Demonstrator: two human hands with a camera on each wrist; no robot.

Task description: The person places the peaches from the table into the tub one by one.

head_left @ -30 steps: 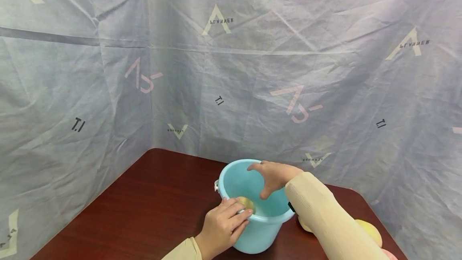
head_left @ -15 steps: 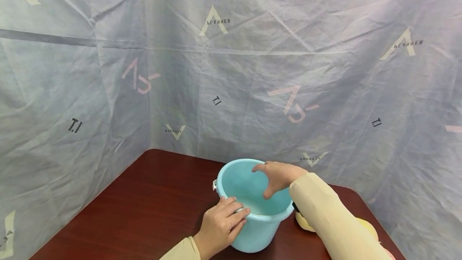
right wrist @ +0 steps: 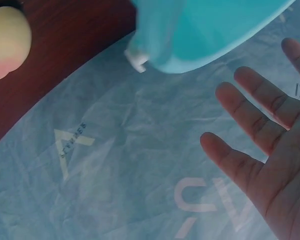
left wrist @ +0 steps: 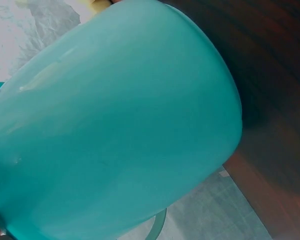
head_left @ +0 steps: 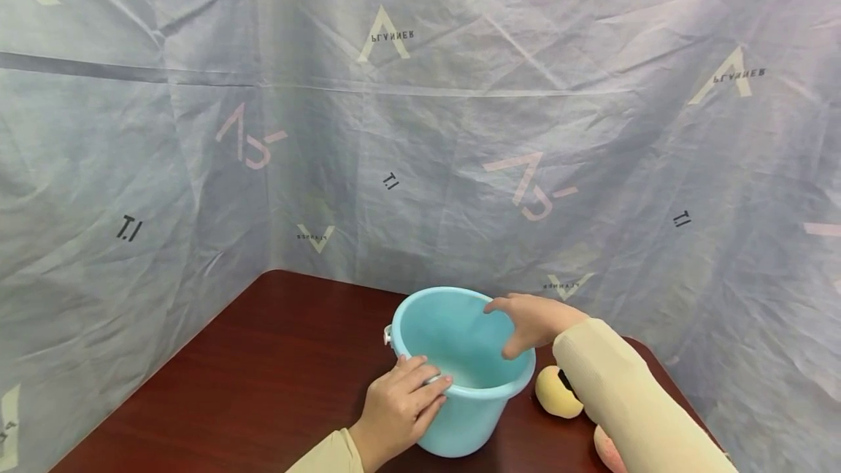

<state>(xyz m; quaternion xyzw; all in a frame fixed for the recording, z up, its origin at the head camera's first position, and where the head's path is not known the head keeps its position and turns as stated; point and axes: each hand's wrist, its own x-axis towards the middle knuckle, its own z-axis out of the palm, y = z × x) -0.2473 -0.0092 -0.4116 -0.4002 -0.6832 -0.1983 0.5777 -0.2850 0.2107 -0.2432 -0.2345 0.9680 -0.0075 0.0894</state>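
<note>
A light-blue bucket (head_left: 460,422) stands upright on the dark red-brown table, its inside wall and part of its floor showing in the head view. With fingers over the near-left rim, my left hand (head_left: 401,404) grips the bucket. The left wrist view is filled by the bucket's outer wall (left wrist: 115,120). My right hand (head_left: 535,320) is over the right rim, its fingers spread and holding nothing. The right wrist view shows that hand's palm (right wrist: 285,165) apart from the bucket. The near part of the bucket's floor is hidden by the rim and left hand.
Right of the bucket lies a pale-yellow round fruit (head_left: 557,391), with a pinkish one (head_left: 607,450) partly behind the right sleeve. A peach-like fruit (right wrist: 7,45) shows in the right wrist view. Printed grey sheeting (head_left: 420,130) hangs behind the table (head_left: 263,371).
A yellowish round thing inside the bucket, near my left fingers, has dropped out of sight. My right hand has drawn back rightward, uncovering more fruit. The left hand keeps its hold on the rim.
</note>
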